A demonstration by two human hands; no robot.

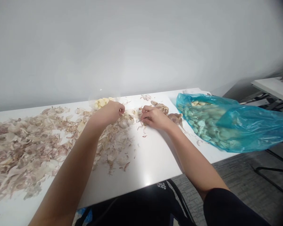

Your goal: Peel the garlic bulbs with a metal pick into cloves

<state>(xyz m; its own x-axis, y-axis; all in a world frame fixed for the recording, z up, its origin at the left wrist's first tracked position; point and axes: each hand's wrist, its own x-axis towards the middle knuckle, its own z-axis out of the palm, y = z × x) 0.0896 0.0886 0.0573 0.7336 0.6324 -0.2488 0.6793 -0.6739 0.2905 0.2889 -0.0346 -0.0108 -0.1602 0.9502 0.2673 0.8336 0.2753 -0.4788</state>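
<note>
My left hand (109, 112) is closed, its fingertips pinched together just above a garlic bulb (125, 121); what they hold, if anything, is too small to make out. Across from it, my right hand (154, 116) is closed around a small knife (140, 121), of which only a thin blade tip shows between the fingers. Behind my left hand, peeled garlic cloves (101, 102) sit in a clear bowl. More unpeeled garlic bulbs (174, 118) lie right beside my right hand, partly hidden by it.
A large heap of garlic skins (28, 141) covers the left of the white table (141, 160). On the right lies a blue plastic bag (226, 125) with peeled cloves inside, overhanging the table edge. A wall (132, 47) runs along the back. Another table (273, 89) stands far right.
</note>
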